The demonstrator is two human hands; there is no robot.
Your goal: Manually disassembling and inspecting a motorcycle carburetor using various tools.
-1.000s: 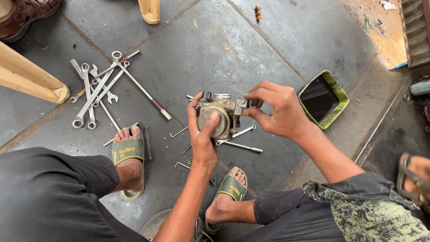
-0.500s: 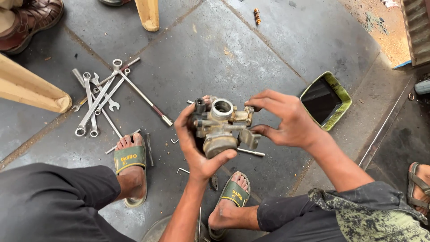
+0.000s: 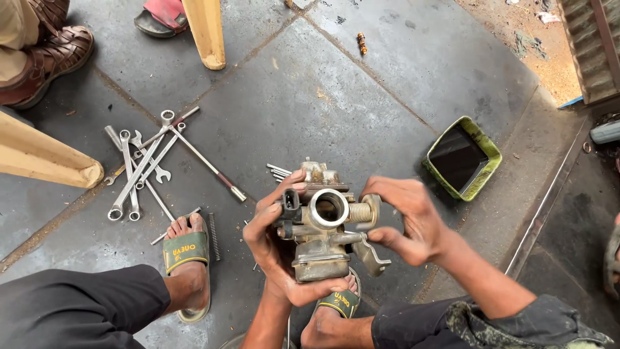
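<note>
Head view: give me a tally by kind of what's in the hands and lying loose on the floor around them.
Carburettor, held in the left hand with the right hand at its side: 1
Pile of spanners and wrenches, exact number unclear: 1
Green tray of dark liquid: 1
Coil spring: 1
Total: 4

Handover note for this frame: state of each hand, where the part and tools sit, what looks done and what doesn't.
Left hand cradles the metal carburetor from below and the side, bore facing up.
Right hand pinches its brass-coloured fitting on the right side.
Wrenches lie spread on the concrete floor, untouched; a green tray of dark liquid sits to the right.
Carburetor is off the floor and looks assembled; nothing visibly removed yet.
</note>
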